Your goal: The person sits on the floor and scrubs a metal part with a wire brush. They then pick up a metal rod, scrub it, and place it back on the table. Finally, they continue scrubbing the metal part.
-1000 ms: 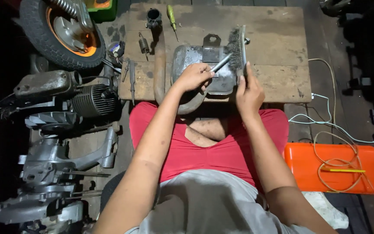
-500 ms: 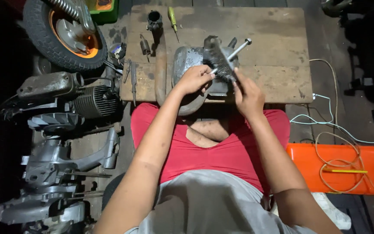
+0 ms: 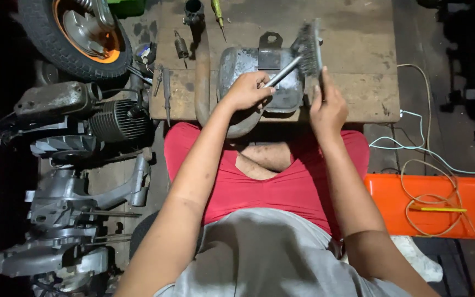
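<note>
The wire brush stands on edge above the grey metal muffler on the wooden surface. The left hand has its grip closed around the brush's metal shaft; the right hand pinches the brush's lower edge. A screwdriver lies well apart; an orange case sits on the floor.

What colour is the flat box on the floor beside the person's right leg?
Bright orange box, clearest in the head view, with cables lying on it.
</note>
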